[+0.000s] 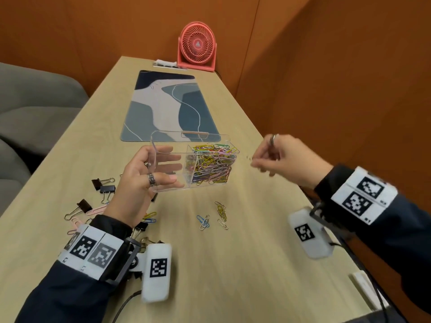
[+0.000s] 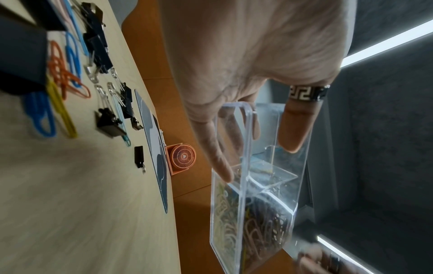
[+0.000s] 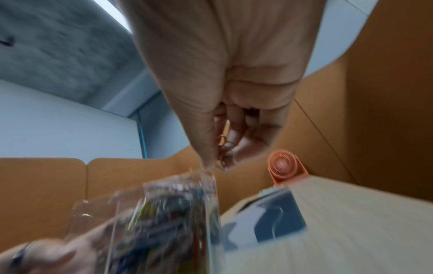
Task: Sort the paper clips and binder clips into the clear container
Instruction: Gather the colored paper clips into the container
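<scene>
Item: clear container (image 1: 205,145), gripped by my left hand (image 1: 140,180). My right hand (image 1: 277,157) pinches paper clips (image 3: 223,148); best released over the filled compartment.

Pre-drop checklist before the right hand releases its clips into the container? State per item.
1. Clear container held: ok, left hand grips its left end.
2. Right hand holds paper clips: ok, pinched, blurred.
3. Right hand over the filled compartment: not ok, it is right of the rim.
4. Compartment has room: cannot tell, clips heap to the rim.
5. Binder clips sorted: not ok, on table.
</scene>
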